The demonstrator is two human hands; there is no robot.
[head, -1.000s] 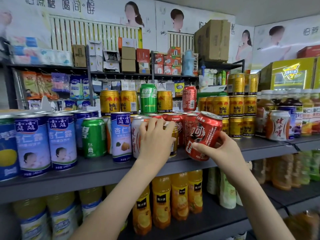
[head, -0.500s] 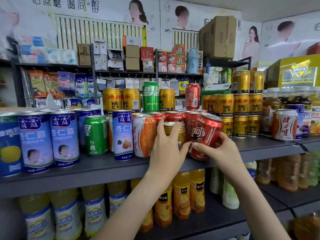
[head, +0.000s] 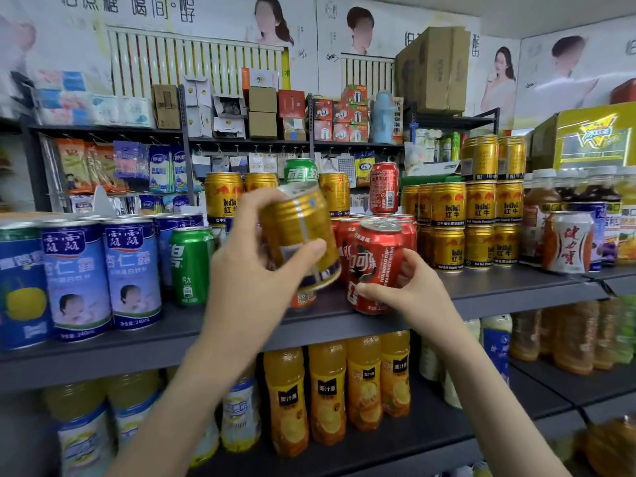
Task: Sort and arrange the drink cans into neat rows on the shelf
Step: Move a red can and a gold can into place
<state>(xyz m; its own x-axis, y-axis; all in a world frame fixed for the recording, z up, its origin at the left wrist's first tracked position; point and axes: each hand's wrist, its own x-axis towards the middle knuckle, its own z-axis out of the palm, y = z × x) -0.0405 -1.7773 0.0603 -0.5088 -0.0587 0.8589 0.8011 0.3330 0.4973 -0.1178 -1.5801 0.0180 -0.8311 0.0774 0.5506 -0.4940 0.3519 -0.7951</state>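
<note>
The left hand (head: 254, 270) grips a gold can (head: 299, 228), thumb across the lower label and fingers curled round the far side. It holds the can in the air above the front edge of the shelf (head: 137, 342), with the top leaning to the left. Just beside it, the right hand (head: 413, 294) holds a red cola can (head: 375, 263) low down, thumb on the front and fingers wrapped round the right side. This can is roughly upright with its base at the shelf's front edge, near the middle. Below that edge, orange juice bottles (head: 327, 390) stand in a row on the lower shelf. Toward the left end of the can shelf, blue-and-white cans (head: 132, 270) line the front, and a green can (head: 191, 263) stands just to their right. Part of a white-and-orange can (head: 303, 297) shows under the lifted gold can. Directly behind the red cola can, more red cans (head: 344, 235) are packed together. To the right, stacked gold cans (head: 447, 249) rise in tiers, and a white can with red characters (head: 568, 246) stands alone near the right end. Farther back, a raised row of gold cans (head: 223, 197) runs across, with a second green can (head: 299, 170) and a lone red can (head: 384, 192) among them.
</note>
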